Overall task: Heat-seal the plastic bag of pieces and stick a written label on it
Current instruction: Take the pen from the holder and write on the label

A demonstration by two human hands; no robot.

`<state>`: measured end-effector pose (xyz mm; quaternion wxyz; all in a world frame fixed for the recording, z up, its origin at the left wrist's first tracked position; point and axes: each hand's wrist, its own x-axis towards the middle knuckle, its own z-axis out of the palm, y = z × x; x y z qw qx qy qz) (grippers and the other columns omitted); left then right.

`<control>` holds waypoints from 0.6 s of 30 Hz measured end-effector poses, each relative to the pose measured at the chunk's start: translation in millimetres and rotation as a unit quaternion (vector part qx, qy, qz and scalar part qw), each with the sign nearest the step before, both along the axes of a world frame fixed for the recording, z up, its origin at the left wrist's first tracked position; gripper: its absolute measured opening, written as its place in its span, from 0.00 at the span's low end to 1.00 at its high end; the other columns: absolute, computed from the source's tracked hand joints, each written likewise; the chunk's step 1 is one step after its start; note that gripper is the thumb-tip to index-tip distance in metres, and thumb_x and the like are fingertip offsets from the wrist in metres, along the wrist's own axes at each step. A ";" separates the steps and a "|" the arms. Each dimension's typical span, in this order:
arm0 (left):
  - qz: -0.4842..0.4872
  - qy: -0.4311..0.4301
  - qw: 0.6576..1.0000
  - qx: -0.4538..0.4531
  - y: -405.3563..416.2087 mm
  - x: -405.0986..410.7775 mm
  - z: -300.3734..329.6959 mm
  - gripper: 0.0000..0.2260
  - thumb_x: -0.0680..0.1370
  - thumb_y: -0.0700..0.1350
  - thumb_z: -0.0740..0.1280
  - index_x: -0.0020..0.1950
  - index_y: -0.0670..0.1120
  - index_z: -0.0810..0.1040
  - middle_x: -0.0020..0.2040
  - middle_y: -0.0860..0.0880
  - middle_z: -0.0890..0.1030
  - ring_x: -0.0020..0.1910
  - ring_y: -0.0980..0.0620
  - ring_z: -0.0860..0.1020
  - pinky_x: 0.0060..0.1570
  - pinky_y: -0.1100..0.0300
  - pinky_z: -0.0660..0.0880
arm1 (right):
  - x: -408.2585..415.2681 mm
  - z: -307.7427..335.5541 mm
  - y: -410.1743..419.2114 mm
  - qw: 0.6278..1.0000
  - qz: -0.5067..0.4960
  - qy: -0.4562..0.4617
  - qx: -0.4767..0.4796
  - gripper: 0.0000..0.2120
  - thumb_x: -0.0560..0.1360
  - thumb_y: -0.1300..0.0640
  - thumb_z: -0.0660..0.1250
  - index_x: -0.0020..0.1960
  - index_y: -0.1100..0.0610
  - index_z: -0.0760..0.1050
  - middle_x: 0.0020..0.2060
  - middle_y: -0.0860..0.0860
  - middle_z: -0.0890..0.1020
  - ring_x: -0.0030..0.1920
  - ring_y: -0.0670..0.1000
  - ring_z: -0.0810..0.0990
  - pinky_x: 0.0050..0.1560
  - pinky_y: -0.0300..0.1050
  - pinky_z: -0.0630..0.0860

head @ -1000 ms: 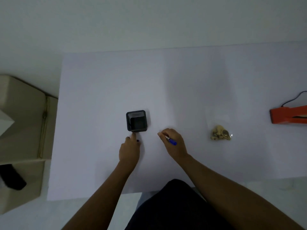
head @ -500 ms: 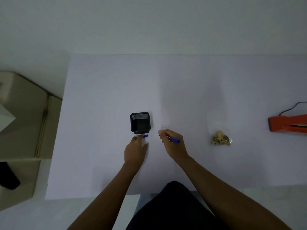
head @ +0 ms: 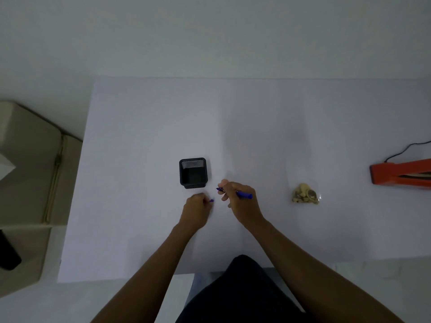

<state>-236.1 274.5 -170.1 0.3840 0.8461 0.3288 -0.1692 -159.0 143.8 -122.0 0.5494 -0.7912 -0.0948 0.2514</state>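
My right hand [head: 240,201] grips a blue pen [head: 243,195], its tip pointing left, just right of a black mesh pen holder [head: 193,172]. My left hand [head: 196,208] is closed around the pen's blue cap [head: 211,200], which pokes out from the fingers below the holder. A clear plastic bag of tan pieces [head: 305,196] lies on the white table [head: 140,136] to the right of both hands, untouched. The orange heat sealer [head: 396,174] sits at the far right edge. No label is discernible.
A black cord [head: 405,150] runs from the sealer off the right side. A beige cabinet [head: 28,173] stands left of the table, with a dark object [head: 8,257] low beside it. My dark-clothed lap fills the bottom centre.
The two hands have moved apart, with the cap now off in my left hand and the pen's tip bare in my right. The view has shifted slightly.
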 end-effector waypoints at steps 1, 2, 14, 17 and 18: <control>0.041 -0.007 0.997 -0.065 -0.4 1.0 12.9 0.09 0.81 0.45 0.65 0.49 0.40 0.78 0.47 0.40 0.81 0.42 0.48 0.76 0.45 0.59 0.73 | 0.7 6.4 0.8 1.000 -0.008 0.009 0.007 0.19 0.81 0.45 0.62 0.49 0.59 0.85 0.37 0.50 0.85 0.36 0.45 0.84 0.37 0.39 0.80; 0.098 -0.018 0.986 -0.136 0.2 1.5 29.0 0.09 0.81 0.44 0.64 0.49 0.39 0.79 0.46 0.39 0.80 0.40 0.49 0.75 0.42 0.60 0.72 | 1.3 13.2 1.7 1.000 -0.014 0.013 0.013 0.20 0.81 0.44 0.60 0.49 0.56 0.85 0.37 0.50 0.86 0.36 0.46 0.83 0.37 0.38 0.79; 0.374 -0.167 0.702 -0.583 13.0 0.4 161.2 0.08 0.79 0.44 0.67 0.54 0.41 0.81 0.43 0.45 0.82 0.31 0.56 0.69 0.27 0.65 0.67 | 2.4 105.1 7.6 0.978 0.004 -0.154 0.138 0.17 0.81 0.49 0.60 0.46 0.59 0.83 0.31 0.57 0.82 0.31 0.52 0.79 0.32 0.50 0.78; 0.376 -0.171 0.703 -0.580 10.8 2.2 169.9 0.13 0.79 0.44 0.66 0.60 0.37 0.79 0.43 0.45 0.82 0.31 0.56 0.68 0.27 0.65 0.67 | 3.5 114.3 11.1 0.973 -0.012 -0.175 0.153 0.20 0.81 0.46 0.60 0.46 0.58 0.83 0.31 0.54 0.82 0.31 0.50 0.79 0.32 0.44 0.77; 0.378 -0.171 0.701 -0.580 10.1 2.5 172.7 0.14 0.80 0.43 0.66 0.61 0.37 0.78 0.43 0.44 0.82 0.31 0.56 0.68 0.27 0.65 0.67 | 3.6 116.9 12.1 0.972 -0.015 -0.178 0.155 0.20 0.81 0.46 0.61 0.46 0.59 0.83 0.31 0.52 0.83 0.31 0.48 0.79 0.33 0.40 0.76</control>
